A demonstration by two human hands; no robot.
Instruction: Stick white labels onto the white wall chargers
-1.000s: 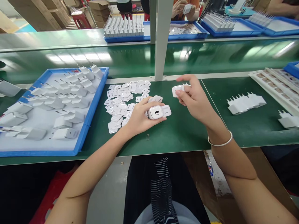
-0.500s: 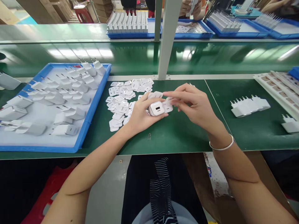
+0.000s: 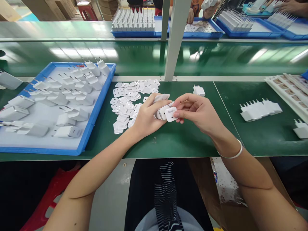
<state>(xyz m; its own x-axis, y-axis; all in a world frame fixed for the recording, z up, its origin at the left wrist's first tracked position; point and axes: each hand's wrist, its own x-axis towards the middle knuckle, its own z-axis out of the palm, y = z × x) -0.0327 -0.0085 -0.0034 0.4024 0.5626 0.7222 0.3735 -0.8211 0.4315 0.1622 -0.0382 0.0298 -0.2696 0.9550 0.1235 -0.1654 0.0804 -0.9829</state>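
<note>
My left hand (image 3: pixel 148 112) is wrapped round a white charger (image 3: pixel 161 113), its port end turned to the right. Some white plates (image 3: pixel 164 97) show at the upper edge of that hand; whether its fingers grip them I cannot tell. Between thumb and fingers my right hand (image 3: pixel 193 110) pinches a small white cover plate (image 3: pixel 171 114) with grey print and a slot. The plate overlaps the charger's port end from this view; whether they touch is unclear. Left of my hands spreads a loose pile of similar cover plates (image 3: pixel 125 107) on the green table.
A blue tray (image 3: pixel 90 120) of white plug chargers stands at the left. One charger (image 3: pixel 199 90) stands behind my right hand, and a row of chargers (image 3: pixel 261 109) is at the right. A grey post (image 3: pixel 173 48) rises at the table's back. Co-workers' hands (image 3: pixel 190 16) show beyond.
My right hand has turned and drawn slightly nearer, so the printed face of the plate now shows. The charger in my left hand has rotated to the right. The charger behind has come into view.
</note>
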